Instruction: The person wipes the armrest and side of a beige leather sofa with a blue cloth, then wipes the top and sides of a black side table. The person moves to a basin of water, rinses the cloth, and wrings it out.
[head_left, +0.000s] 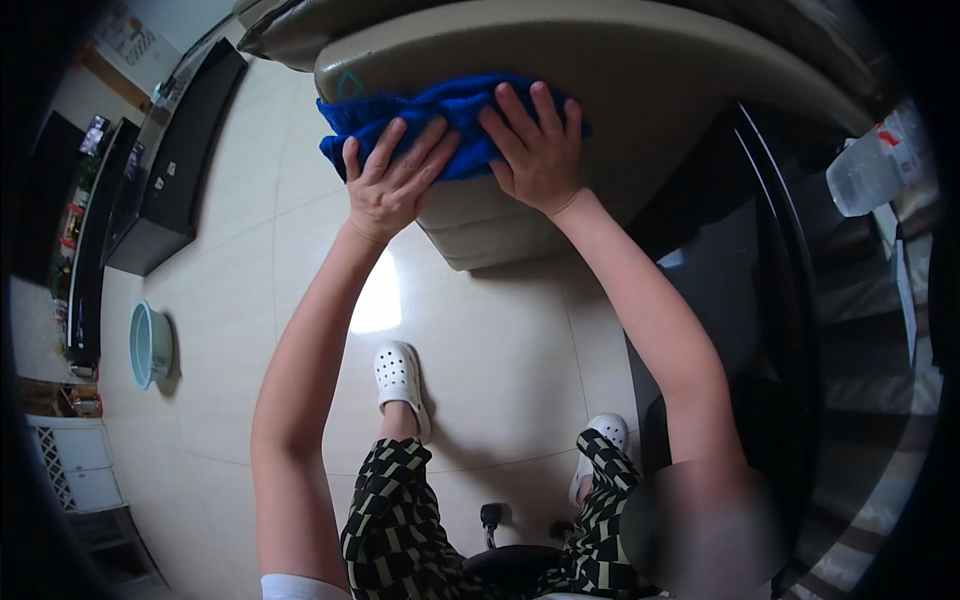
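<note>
A bunched blue cloth lies across the front edge of a beige leather sofa armrest. Both hands press on it with fingers spread, side by side. My left hand holds down the cloth's left part, its thumb near the lower edge. Farther right, my right hand bears on the other end, fingertips towards the sofa's top. Just above the cloth's left end, a small teal outline mark shows on the leather. The surface under the cloth is hidden.
A glossy black table stands close on the right, with a clear plastic container on it. A light green basin sits on the tiled floor at left, below a dark TV cabinet. Chair casters are near my feet.
</note>
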